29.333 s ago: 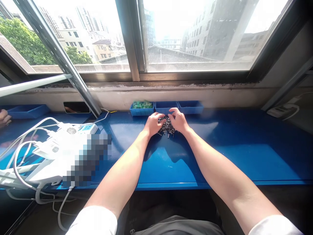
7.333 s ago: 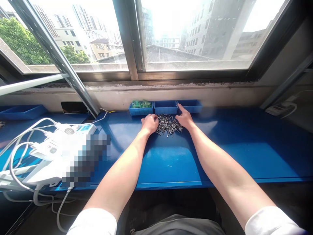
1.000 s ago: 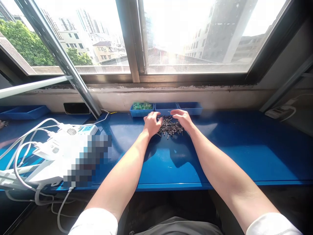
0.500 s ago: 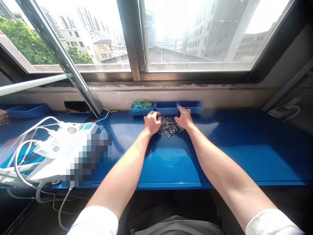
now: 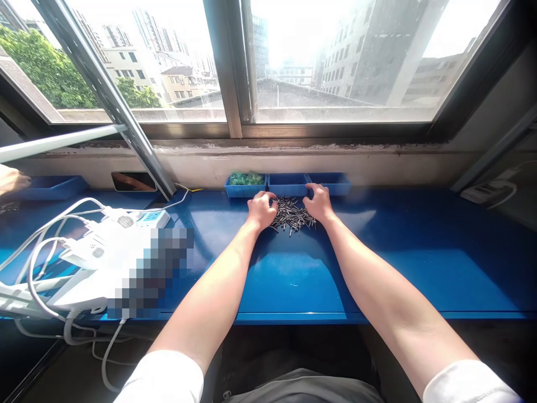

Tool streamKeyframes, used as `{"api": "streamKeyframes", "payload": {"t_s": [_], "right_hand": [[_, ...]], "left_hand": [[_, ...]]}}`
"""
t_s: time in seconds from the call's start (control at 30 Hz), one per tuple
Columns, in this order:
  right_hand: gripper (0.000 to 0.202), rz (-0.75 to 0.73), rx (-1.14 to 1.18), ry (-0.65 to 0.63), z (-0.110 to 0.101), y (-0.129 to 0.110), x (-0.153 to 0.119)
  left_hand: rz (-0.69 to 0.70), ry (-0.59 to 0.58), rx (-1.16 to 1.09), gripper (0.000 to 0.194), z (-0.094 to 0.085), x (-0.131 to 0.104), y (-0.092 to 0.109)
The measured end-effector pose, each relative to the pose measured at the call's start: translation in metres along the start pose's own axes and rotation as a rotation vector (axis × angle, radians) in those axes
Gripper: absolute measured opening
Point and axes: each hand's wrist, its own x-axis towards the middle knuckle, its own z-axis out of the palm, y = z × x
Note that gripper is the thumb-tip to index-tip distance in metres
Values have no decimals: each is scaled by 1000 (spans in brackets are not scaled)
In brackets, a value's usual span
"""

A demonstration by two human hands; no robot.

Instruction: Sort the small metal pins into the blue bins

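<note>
A pile of small dark metal pins or screws (image 5: 292, 217) lies on the blue tabletop; their exact kind is too small to tell. My left hand (image 5: 262, 209) rests against the pile's left edge, fingers loosely bent and a gap before the thumb. At the right edge is my right hand (image 5: 319, 202), thumb and fingers apart, fingertips close to the front of the blue bins. Nothing shows in either hand, though the undersides are hidden. Behind the pile stand a middle blue bin (image 5: 287, 180), a right blue bin (image 5: 338, 186) and a left bin holding green pieces (image 5: 246, 179).
White plugs and cables (image 5: 90, 240) crowd a power strip (image 5: 153, 218) on the left, beside a blurred-out patch. A metal post (image 5: 138, 145) rises near a dark phone-like slab (image 5: 133, 181). Another person's hand (image 5: 14, 180) is by a blue tray (image 5: 56, 187) at far left.
My right hand has drawn back slightly from the bins, its fingertips lower and nearer the pile. My left hand stays put. The other person's hand at far left has risen.
</note>
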Motion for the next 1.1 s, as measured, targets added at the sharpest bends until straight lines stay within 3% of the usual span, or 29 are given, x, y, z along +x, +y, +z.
{"api": "streamKeyframes", "payload": {"t_s": [0.13,0.4,0.5,0.77,1.1], "right_hand": [[32,-5,-12,-128,0,4,1],[40,-42,-114,-356,6,0,-3],[37,-45,-142,-354,8,-2,-4],[27,15,-162,-299,5,-6,-5],[15,221,-208,-254,6,-23,-6]], "left_hand": [[-15,-70,23,29,3,2,-4],[13,-302,8,54,9,-1,-9],[11,-357,39,56,8,-2,-7],[69,-320,36,47,0,-5,1],[69,-301,2,40,-1,-6,3]]}}
